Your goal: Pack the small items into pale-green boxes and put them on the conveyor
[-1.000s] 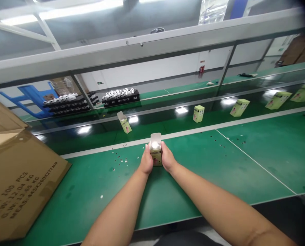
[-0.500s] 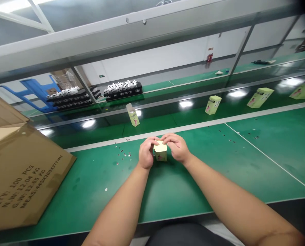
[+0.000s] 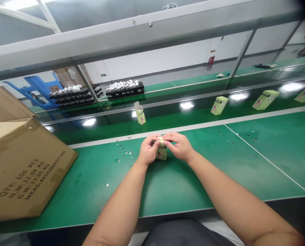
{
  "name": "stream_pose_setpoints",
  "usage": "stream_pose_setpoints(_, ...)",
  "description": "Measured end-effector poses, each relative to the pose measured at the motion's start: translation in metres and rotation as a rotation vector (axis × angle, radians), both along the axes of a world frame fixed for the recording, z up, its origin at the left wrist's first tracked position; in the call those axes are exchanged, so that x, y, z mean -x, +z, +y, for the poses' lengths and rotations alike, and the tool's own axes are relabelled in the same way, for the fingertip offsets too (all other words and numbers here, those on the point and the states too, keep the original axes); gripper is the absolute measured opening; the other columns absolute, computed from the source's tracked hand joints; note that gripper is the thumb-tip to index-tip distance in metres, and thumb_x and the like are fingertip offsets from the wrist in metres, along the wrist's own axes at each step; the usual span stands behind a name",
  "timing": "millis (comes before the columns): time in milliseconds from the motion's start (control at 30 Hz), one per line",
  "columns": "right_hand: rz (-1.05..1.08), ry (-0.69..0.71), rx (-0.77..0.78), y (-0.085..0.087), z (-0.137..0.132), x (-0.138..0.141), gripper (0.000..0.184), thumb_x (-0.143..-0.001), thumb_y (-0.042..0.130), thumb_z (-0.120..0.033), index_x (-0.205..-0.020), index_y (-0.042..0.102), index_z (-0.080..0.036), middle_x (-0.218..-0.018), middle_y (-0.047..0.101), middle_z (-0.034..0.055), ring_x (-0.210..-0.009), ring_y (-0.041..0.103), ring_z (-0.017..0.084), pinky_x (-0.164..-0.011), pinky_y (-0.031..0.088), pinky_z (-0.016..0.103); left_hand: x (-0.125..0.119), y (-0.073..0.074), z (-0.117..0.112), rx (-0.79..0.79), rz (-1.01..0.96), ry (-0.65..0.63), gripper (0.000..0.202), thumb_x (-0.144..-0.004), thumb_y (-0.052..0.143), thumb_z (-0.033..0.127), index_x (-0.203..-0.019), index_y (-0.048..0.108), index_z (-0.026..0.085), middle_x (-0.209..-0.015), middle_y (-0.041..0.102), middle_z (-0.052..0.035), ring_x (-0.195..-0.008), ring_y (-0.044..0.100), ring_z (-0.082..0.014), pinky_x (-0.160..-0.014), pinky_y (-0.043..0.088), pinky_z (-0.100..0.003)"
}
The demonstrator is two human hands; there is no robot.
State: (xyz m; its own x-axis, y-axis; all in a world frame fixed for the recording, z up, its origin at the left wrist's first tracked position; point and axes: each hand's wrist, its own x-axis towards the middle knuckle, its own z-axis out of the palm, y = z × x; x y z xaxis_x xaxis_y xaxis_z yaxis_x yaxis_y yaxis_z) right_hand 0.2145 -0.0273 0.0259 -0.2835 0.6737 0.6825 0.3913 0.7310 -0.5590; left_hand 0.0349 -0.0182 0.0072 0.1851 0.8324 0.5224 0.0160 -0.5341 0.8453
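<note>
A small pale-green carton (image 3: 161,153) stands upright on the green work surface, between my two hands. My left hand (image 3: 149,149) is closed on the carton's left upper edge, its thumb and fingers at the top. My right hand (image 3: 178,147) grips the right side of the top the same way, thumb toward me. The fingers cover most of the top flap; a pink picture shows on the front face below them.
A big brown cardboard box (image 3: 37,171) stands open at the left. On the belt beyond are an open-topped green carton (image 3: 140,115) and several closed ones, including a nearer carton (image 3: 219,105). Small dark and silver bits lie on the table. Black trays (image 3: 125,91) of black-and-white items stand farther back.
My thumbs have come in over the carton's front top edge, and the flap that lay flat in sight is now mostly covered. The cartons on the belt appear slightly farther right.
</note>
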Motion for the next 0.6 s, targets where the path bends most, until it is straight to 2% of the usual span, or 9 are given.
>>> stream_pose_setpoints(200, -0.072, -0.081, -0.021, 0.002, -0.010, 0.005, 0.019, -0.091, 0.055, -0.027, -0.101, 0.071, -0.024, -0.100, 0.070, 0.0028, -0.092, 0.065, 0.017, -0.084, 0.052, 0.030, -0.009, 0.001, -0.012, 0.083, -0.005, 0.060, 0.029, -0.093, 0.048, 0.044, -0.085, 0.058, 0.018, -0.103, 0.062, -0.0069, -0.095, 0.058, -0.0174, -0.088, 0.046, -0.031)
stream_pose_setpoints(333, -0.172, -0.073, -0.072, -0.001, -0.015, 0.005, 0.024, -0.094, 0.050, -0.027, -0.109, 0.069, -0.025, -0.109, 0.067, 0.0033, -0.099, 0.063, 0.018, -0.088, 0.052, 0.031, -0.016, -0.004, -0.017, 0.149, -0.095, 0.020, 0.024, -0.094, 0.043, 0.042, -0.092, 0.052, 0.020, -0.105, 0.056, -0.0044, -0.098, 0.054, -0.0161, -0.093, 0.043, -0.028)
stream_pose_setpoints(433, -0.257, -0.066, -0.113, -0.004, -0.018, 0.003, 0.031, -0.094, 0.047, -0.024, -0.121, 0.062, -0.026, -0.120, 0.063, 0.0039, -0.109, 0.059, 0.020, -0.095, 0.049, 0.035, -0.019, -0.008, -0.018, 0.173, -0.163, -0.012, 0.020, -0.094, 0.041, 0.039, -0.092, 0.050, 0.020, -0.103, 0.054, -0.0033, -0.097, 0.052, -0.0153, -0.093, 0.041, -0.028)
stream_pose_setpoints(600, -0.338, -0.081, -0.106, -0.013, -0.027, 0.003, 0.044, -0.093, 0.046, -0.020, -0.136, 0.048, -0.029, -0.139, 0.050, 0.0042, -0.121, 0.053, 0.022, -0.101, 0.047, 0.038, -0.022, -0.008, -0.019, 0.226, -0.185, 0.035, 0.008, -0.089, 0.045, 0.029, -0.090, 0.046, 0.021, -0.104, 0.053, -0.0018, -0.097, 0.052, -0.0146, -0.091, 0.042, -0.027)
